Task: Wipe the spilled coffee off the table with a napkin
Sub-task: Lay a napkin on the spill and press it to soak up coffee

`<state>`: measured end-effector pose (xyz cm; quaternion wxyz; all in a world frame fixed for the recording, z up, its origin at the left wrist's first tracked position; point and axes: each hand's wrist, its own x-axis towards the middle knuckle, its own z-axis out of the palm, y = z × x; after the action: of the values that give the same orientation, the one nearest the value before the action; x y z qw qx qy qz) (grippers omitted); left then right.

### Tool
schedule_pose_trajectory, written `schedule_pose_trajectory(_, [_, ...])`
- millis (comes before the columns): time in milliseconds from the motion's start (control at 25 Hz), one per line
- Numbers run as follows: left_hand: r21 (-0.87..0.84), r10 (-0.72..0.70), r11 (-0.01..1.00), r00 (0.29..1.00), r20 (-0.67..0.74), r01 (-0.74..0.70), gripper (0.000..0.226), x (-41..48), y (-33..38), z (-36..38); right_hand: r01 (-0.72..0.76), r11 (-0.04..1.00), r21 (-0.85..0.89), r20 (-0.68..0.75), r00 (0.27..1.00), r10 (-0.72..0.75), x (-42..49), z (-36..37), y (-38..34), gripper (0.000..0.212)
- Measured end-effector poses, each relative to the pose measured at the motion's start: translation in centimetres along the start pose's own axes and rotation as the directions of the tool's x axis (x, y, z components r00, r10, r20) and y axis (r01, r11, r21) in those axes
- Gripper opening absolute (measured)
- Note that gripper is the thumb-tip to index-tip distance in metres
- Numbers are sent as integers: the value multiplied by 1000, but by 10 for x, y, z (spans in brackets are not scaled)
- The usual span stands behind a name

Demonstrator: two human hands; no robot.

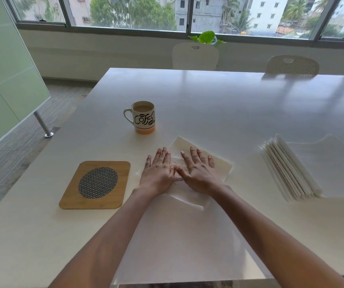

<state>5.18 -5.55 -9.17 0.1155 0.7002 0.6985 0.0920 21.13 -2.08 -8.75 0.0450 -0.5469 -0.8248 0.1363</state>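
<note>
A white napkin [189, 148] lies spread flat on the white table [208, 100], just in front of a coffee mug [143, 117]. My left hand [158, 171] and my right hand [198, 171] both press flat on the napkin, fingers stretched out, thumbs touching. Between the hands the paper shows a darker, damp brownish patch [177, 162]. The spill itself is hidden under the napkin and my hands.
A bamboo trivet [96, 185] with a metal mesh oval lies left of my hands. A stack of folded napkins [289, 169] sits at the right. Two white chairs [195, 56] stand at the far edge. The table's left edge drops to carpet.
</note>
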Motion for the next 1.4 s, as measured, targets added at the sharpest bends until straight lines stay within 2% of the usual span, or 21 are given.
schedule_pose_trajectory(200, [65,-86,994,992,-95,92,62,-20,-11,-1,-26,997,-69,19,999,27,4,8,-19,80])
schedule_pose_trajectory(480, [-46,-150,989,970,-192,144,64,-52,-4,8,-36,990,-133,-27,999,32,1,13,-22,85])
schedule_pose_trajectory(840, [-26,-250,968,944,-217,250,68,-51,-9,6,-38,995,-96,-39,999,34,-5,15,-16,93])
schedule_pose_trajectory(1400, [-4,-243,969,946,-215,248,71,-55,-9,6,16,995,-98,-43,999,-21,-5,16,-9,95])
